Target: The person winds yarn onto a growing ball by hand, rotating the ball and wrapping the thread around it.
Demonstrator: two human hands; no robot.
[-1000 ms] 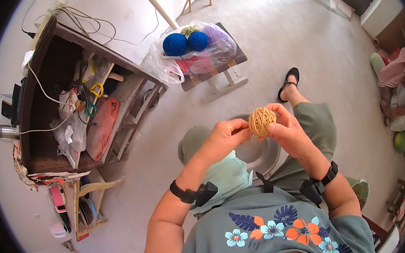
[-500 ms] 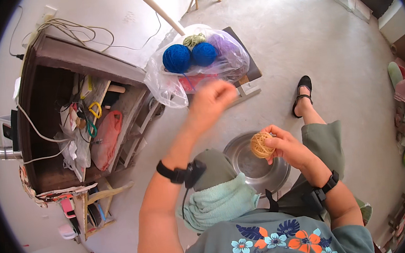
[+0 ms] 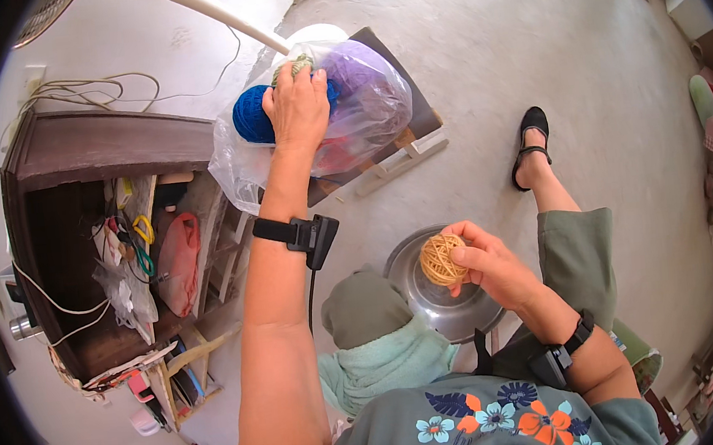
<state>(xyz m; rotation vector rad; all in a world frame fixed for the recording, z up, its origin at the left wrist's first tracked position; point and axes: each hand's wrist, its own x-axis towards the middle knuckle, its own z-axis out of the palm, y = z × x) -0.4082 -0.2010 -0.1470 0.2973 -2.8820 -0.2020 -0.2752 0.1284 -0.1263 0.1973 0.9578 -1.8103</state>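
My right hand point(image 3: 496, 268) grips a tan ball of yarn point(image 3: 441, 260) between thumb and fingers, above a shiny metal basin point(image 3: 435, 300). My left hand point(image 3: 300, 109) reaches forward over a clear plastic bag point(image 3: 234, 178) of yarn balls. Its fingers are apart, and their tips rest at a pale green ball of yarn point(image 3: 301, 61). The thumb is beside a blue ball of yarn point(image 3: 251, 115); a second blue ball is mostly hidden under the hand. Purple yarn point(image 3: 360, 69) shows through the plastic on the right.
The bag sits on a low dark-topped stand point(image 3: 424, 119). On the left, an open wooden cabinet point(image 3: 105, 160) holds scissors, bags and loose items. A pale pole point(image 3: 211, 15) slants in behind the bag. A light green towel point(image 3: 385, 360) lies over my left knee.
My left hand has moved forward onto the yarn balls in the bag, and its fingers have spread. My right hand still holds the tan ball over the basin. The whole view has shifted slightly.
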